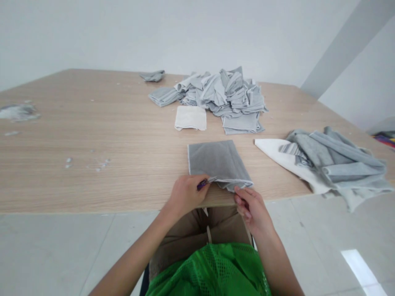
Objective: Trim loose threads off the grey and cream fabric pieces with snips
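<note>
A grey cloth (216,160) with white-stitched edges lies folded at the table's front edge, its near side lifted a little. My left hand (189,191) is closed round small purple-handled thread snips (203,184), whose metal tip reaches the cloth's near left edge. On the right, my right hand (251,205) pinches the near right part of the same cloth between thumb and fingers. The underside of the cloth and part of the snips are hidden by the left hand.
Behind the cloth sits a heap of grey cloths (216,92), with a white folded cloth (190,118) before it. Larger grey fabric (348,164) hangs over the front edge at right. Lint scraps (98,165) and a fluffy lint pile (18,112) lie on the wooden table (123,135).
</note>
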The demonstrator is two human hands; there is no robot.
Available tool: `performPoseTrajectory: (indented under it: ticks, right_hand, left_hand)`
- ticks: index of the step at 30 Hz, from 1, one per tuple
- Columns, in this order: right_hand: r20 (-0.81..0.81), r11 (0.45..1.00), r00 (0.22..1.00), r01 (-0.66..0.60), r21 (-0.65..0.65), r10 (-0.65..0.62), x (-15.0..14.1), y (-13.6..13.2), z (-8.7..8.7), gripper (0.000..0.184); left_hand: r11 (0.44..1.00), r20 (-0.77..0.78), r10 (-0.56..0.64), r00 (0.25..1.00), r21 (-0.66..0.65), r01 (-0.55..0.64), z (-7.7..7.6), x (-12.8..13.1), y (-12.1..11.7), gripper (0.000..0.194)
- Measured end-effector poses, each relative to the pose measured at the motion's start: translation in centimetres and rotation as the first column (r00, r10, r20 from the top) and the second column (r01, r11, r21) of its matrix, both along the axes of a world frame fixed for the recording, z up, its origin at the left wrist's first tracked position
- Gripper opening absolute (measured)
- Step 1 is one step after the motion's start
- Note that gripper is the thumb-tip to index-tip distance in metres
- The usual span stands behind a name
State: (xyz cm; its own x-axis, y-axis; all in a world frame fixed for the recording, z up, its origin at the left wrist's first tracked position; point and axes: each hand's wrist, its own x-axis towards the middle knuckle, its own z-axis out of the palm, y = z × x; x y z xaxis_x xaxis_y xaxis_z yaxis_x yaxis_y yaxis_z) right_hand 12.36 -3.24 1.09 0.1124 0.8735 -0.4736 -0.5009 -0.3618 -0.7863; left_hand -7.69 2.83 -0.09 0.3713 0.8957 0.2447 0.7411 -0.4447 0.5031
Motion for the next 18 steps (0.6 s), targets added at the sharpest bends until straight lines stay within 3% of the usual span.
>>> performPoseTrajectory:
  ticks: [10,18]
  right_hand:
    - [0.041,0.999,0.999,0.023,0.022,-0.024,0.4,-0.1,0.2,0.038]
    - [0.272,0.993,0.962,-0.038,0.113,0.006,1.6,0.3,0.1,0.037]
  left_hand:
    - [0.998,0.170,0.061,0.984,-0.001,-0.062,-0.1,-0.5,0.4,0.023]
    - [0.998,0.214,0.055,0.975,0.021,-0.061,0.0,-0.4,0.3,0.024]
